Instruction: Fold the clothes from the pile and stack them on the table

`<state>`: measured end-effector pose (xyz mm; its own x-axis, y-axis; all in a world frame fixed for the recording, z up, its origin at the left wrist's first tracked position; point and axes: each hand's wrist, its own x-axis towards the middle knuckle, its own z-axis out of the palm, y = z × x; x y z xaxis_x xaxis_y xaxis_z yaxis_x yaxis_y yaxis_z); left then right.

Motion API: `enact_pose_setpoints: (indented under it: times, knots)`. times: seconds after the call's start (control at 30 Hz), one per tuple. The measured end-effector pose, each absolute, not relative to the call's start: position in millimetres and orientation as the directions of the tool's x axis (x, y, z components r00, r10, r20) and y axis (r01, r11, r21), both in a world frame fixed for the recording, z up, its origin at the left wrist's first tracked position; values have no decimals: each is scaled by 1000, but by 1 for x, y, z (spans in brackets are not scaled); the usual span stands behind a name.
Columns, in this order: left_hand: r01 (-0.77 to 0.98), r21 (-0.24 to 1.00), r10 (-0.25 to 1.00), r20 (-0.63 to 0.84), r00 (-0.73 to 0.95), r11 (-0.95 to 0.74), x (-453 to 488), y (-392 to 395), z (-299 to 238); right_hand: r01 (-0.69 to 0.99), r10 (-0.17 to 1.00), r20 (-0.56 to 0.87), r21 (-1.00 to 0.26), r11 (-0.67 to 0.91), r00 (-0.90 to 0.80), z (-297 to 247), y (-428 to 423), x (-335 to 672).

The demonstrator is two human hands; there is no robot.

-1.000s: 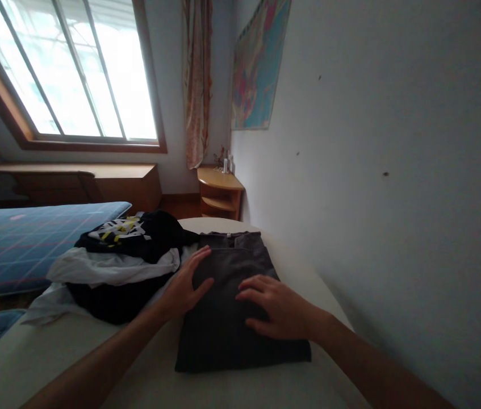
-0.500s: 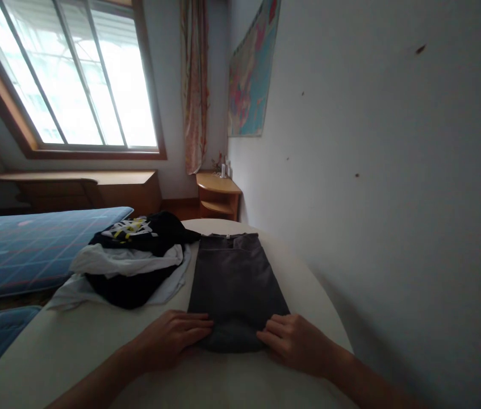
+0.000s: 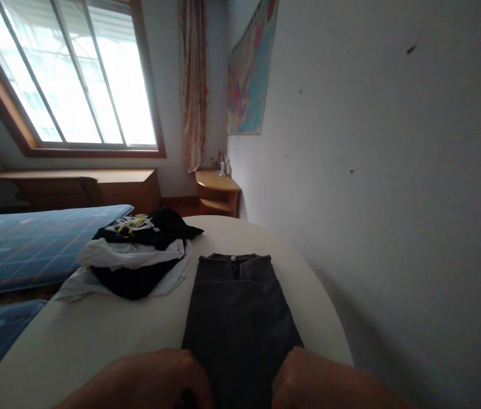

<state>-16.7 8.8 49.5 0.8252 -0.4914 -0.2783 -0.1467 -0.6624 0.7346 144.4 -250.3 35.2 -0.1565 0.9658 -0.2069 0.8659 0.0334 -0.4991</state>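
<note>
A dark grey folded garment (image 3: 240, 318) lies flat on the white round table (image 3: 95, 335), its waistband at the far end. My left hand (image 3: 155, 378) is at its near left corner and my right hand (image 3: 321, 383) at its near right corner. Both sit at the bottom edge of the view with fingers curled onto the cloth's near edge; the fingertips are mostly hidden.
A heap of black and white clothes (image 3: 138, 255) lies on the table, left of the garment. A blue bed (image 3: 31, 244) stands to the left, and a plain wall (image 3: 393, 199) runs close along the right. A wooden corner shelf (image 3: 217, 193) stands beyond the table.
My hands slid from the middle of the garment to its near edge, then drew back toward me. The garment came with them, away from the heap.
</note>
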Motion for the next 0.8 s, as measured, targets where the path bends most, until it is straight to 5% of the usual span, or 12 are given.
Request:
enact_pose_setpoints:
  times: [0.07,0.17,0.23,0.3,0.6,0.8]
  knots:
    - [-35,733,-367,-299,881,-679,3,20,56,858,986,-166,-505,-92,8,50,-240,162]
    - [-58,704,-75,7,997,-708,35,43,49,847,927,3,-407,-341,375,61,-225,199]
    - [-62,639,50,157,986,-767,54,59,37,839,875,96,-352,-415,474,57,-219,223]
    - [13,576,105,126,986,-817,68,72,27,825,844,102,-300,-478,526,49,-215,243]
    - [189,384,104,-232,967,-904,108,86,21,742,800,-200,-299,-600,566,37,-192,277]
    - [157,407,16,-329,944,-900,123,84,36,736,815,-319,-356,-576,483,44,-174,285]
